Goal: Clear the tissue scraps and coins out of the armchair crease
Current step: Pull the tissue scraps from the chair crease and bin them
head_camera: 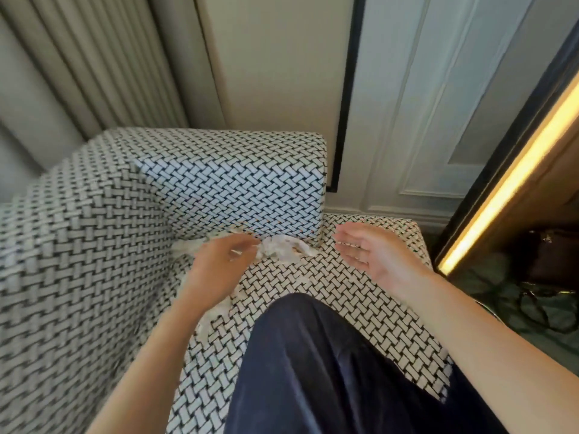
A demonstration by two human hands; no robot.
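The armchair is covered in a black-and-white woven pattern. White tissue scraps lie bunched in the crease where the seat meets the far arm, and more scraps trail along the crease by the backrest. My left hand hovers over the crease with its fingers apart, fingertips just short of the bunched tissue. My right hand floats palm-up above the seat's right part, open and holding nothing. No coin is clearly visible.
My knee in dark blue trousers rests on the seat cushion. Curtains hang behind the chair. A panelled wall stands beyond it, a lit cabinet edge to the right, and dark bags on the floor.
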